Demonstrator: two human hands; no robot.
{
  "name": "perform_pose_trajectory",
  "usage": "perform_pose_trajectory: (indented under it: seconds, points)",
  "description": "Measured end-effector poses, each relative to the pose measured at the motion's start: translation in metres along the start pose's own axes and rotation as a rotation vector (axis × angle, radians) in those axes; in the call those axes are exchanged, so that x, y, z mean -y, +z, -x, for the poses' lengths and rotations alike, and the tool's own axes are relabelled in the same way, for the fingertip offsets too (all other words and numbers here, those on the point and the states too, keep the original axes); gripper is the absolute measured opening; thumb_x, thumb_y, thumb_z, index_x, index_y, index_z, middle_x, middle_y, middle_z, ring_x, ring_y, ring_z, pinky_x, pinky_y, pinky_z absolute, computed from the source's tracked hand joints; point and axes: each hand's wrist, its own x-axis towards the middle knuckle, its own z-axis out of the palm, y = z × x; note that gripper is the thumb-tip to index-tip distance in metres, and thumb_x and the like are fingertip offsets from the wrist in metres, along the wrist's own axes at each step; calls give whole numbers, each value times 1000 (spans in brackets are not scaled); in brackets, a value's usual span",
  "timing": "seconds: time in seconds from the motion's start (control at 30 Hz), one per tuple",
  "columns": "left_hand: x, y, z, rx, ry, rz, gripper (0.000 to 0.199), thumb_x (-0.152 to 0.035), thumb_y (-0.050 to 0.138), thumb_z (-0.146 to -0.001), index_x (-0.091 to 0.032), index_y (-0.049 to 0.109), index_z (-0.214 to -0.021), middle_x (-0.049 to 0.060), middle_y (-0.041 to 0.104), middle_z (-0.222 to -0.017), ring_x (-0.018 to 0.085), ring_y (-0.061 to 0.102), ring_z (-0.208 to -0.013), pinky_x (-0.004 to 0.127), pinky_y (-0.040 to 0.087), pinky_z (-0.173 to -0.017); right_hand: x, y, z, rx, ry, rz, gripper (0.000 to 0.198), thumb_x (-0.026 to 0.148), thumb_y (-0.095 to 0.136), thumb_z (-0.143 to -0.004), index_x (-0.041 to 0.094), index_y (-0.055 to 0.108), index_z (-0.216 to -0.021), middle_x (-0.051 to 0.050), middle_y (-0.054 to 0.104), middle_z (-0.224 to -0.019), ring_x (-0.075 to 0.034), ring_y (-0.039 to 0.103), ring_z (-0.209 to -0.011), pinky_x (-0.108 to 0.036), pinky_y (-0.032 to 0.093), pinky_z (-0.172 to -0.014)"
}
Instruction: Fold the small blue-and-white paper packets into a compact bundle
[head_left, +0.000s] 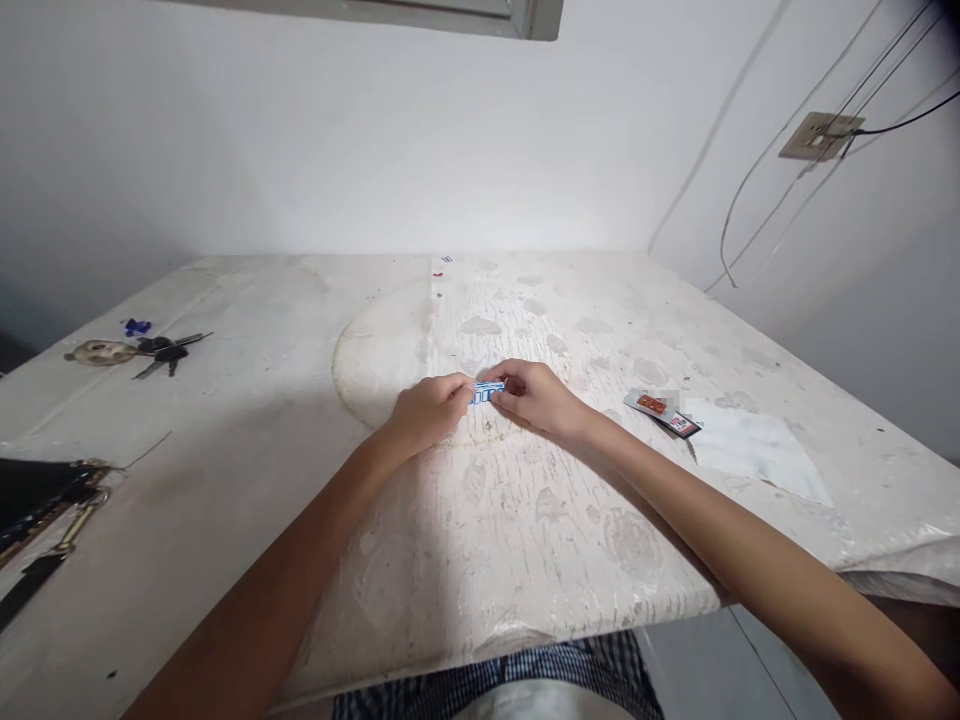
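Both hands meet over the middle of the table, around a small flat blue-and-white printed piece [487, 391]. Blue outlined shapes show on its face; what exactly it is, I cannot make out. Its left end is pinched between the thumb and fingers of my left hand [433, 412]. My right hand [536, 397] grips the right end, thumb below and fingers curled above. The fingertips cover both ends of the piece.
A bunch of keys [166, 350] and a small blue item [137, 327] lie at the left. A black bag or pouch [45, 500] sits at the left edge. To the right are a blister pack [651, 404], a dark card [682, 426] and a white sheet [757, 450]. Cables hang from a wall socket [817, 136].
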Motion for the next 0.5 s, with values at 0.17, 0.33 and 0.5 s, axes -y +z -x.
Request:
perform_pose_trajectory:
  seconds: [0.17, 0.33, 0.5]
  points:
    - [0, 7, 1, -81, 105, -136, 23, -37, 36, -81, -23, 54, -79, -3, 51, -58, 12, 43, -52, 25, 26, -51, -1, 2, -1, -54, -15, 34, 18, 20, 52, -73, 17, 60, -88, 2, 48, -63, -8, 41, -52, -23, 34, -47]
    - [1, 9, 0, -98, 114, 5, 21, -34, 34, -84, -24, 51, -90, -4, 57, -68, 12, 48, -57, 24, 30, -54, 0, 1, -3, -81, 5, -91, 19, 29, 54, -75, 15, 58, -86, -2, 54, -71, -11, 47, -61, -24, 38, -53]
    - [-7, 11, 5, -104, 100, -166, 22, -37, 32, -85, -22, 47, -83, -1, 53, -63, 14, 48, -56, 25, 25, -52, 6, 1, -1, -82, -137, -82, 17, 23, 47, -81, 16, 57, -92, -5, 57, -86, -12, 51, -70, -26, 40, -62]
